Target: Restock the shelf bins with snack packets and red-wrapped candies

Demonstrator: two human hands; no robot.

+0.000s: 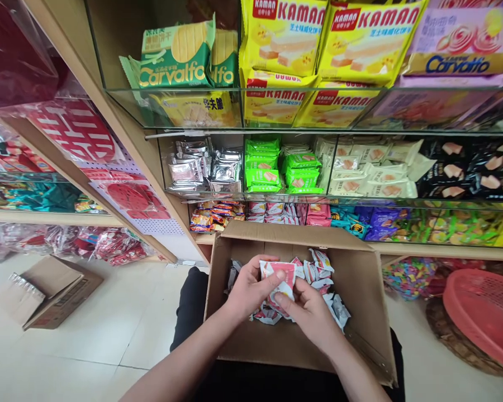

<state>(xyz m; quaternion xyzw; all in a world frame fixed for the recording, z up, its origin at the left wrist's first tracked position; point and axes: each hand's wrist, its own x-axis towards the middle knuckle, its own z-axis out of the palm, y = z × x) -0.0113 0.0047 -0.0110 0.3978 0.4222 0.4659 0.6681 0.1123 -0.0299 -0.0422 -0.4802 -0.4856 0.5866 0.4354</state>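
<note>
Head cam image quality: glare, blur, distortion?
Head view: bright glints on the silver packets; dark red item at upper left looks soft; pink basket at right edge looks stretched, wide-angle style; held pink-and-white packet fairly sharp, small print unreadable.

Packets in box before shelves

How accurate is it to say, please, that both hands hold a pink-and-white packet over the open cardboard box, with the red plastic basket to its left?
Only the side is wrong: the head view shows the red plastic basket to the right of the open cardboard box. The rest stands.
</note>
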